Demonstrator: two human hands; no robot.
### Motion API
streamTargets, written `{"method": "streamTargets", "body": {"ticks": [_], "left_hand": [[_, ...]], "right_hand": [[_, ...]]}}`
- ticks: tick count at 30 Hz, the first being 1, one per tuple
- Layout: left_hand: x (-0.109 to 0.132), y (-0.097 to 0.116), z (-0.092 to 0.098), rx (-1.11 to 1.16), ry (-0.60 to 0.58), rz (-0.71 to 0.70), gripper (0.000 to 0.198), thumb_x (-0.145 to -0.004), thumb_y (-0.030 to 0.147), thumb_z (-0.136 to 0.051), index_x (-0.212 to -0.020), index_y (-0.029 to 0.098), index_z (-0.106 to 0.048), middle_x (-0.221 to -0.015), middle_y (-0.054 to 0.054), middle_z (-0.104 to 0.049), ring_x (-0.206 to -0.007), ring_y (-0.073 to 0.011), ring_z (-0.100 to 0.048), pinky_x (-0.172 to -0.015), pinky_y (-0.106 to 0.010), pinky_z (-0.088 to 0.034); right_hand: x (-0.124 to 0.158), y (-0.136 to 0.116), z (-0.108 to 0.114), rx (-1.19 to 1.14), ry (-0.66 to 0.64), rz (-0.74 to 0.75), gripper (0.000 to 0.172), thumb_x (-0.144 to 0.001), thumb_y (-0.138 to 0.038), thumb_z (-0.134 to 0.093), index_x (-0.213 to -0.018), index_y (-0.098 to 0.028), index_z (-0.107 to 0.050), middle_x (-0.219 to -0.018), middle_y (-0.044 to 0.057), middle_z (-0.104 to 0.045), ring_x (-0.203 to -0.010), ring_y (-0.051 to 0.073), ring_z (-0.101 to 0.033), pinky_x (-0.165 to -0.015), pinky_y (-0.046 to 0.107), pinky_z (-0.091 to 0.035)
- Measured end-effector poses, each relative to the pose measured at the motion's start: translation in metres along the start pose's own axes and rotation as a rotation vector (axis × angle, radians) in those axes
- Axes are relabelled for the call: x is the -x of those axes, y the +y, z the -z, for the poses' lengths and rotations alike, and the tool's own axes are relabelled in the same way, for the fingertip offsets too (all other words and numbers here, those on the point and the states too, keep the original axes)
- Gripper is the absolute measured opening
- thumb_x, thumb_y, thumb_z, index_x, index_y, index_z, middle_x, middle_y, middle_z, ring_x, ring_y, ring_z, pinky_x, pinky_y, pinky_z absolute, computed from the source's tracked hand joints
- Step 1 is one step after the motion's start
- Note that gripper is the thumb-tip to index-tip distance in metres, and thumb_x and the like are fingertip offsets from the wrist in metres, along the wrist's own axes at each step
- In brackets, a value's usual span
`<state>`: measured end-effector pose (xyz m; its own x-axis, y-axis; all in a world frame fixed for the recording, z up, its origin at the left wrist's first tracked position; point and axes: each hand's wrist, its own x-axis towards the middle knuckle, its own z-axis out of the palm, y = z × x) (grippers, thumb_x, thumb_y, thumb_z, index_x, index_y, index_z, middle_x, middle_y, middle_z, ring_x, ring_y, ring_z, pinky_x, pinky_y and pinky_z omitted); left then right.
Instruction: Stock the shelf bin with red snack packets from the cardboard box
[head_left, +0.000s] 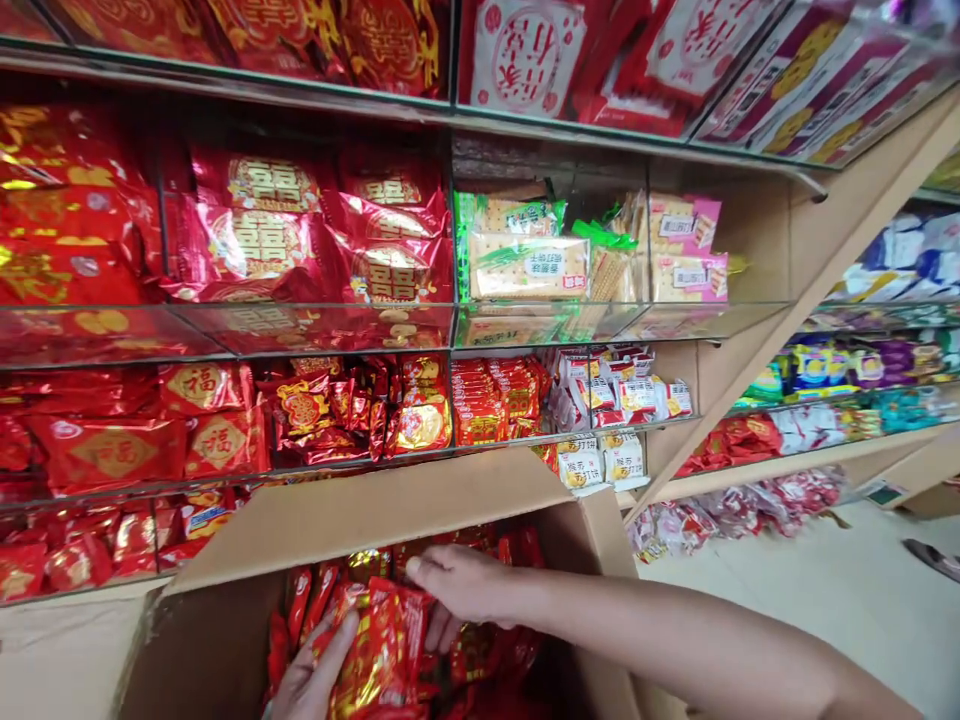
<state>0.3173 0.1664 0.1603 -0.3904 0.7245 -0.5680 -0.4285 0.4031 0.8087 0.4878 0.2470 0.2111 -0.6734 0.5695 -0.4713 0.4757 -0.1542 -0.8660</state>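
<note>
An opened cardboard box [390,508] holds many shiny red and gold snack packets [480,645]. My left hand [311,670], at the lower left inside the box, is closed around several red snack packets [379,640], its thumb lying across their front. From the right, my right hand [465,590] reaches over the box wall. Its fingers curl at the right end of those same packets, with the thumb at the upper side; part of its grip is hidden. More red packets [300,600] stand against the box's left side.
Above the box are glass-fronted shelves [337,330] with red wrapped sweets, green-edged crackers [529,265] and white packets [630,395]. A slanted wooden panel [757,350] stands at the right. Bagged goods [735,515] lie low beside the pale floor [810,580].
</note>
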Motion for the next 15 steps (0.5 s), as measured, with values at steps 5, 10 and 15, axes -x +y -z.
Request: {"method": "streamTargets", "body": {"ticks": [5, 10, 15], "left_hand": [[0.024, -0.003, -0.015, 0.119, -0.192, 0.032, 0.068, -0.062, 0.019, -0.072, -0.121, 0.031, -0.041, -0.091, 0.0, -0.073, -0.09, -0.0227, -0.065, -0.083, -0.037, -0.052], [0.03, -0.004, -0.007, 0.205, -0.354, 0.232, 0.068, -0.07, 0.023, -0.066, -0.129, 0.019, -0.033, -0.085, -0.007, -0.074, -0.091, -0.0262, -0.065, -0.081, -0.041, -0.053], [0.026, -0.005, -0.001, 0.236, -0.363, 0.2, 0.06, -0.071, 0.02, -0.064, -0.125, 0.014, -0.037, -0.083, -0.009, -0.074, -0.089, -0.0267, -0.066, -0.079, -0.041, -0.054]], "right_hand": [[0.01, 0.017, -0.013, 0.086, 0.237, 0.052, 0.067, -0.054, -0.042, -0.073, -0.111, -0.02, -0.047, -0.095, 0.006, -0.06, -0.078, 0.018, -0.059, -0.069, 0.032, -0.048], [0.002, 0.038, -0.026, -0.1, 0.295, 0.065, 0.045, -0.064, -0.019, -0.061, -0.107, -0.021, -0.046, -0.082, 0.0, -0.061, -0.062, 0.012, -0.055, -0.058, 0.026, -0.045], [0.001, 0.038, -0.029, -0.338, 0.225, 0.118, 0.033, -0.063, -0.022, -0.063, -0.092, -0.021, -0.046, -0.07, -0.005, -0.056, -0.051, 0.008, -0.049, -0.05, 0.021, -0.041]]}}
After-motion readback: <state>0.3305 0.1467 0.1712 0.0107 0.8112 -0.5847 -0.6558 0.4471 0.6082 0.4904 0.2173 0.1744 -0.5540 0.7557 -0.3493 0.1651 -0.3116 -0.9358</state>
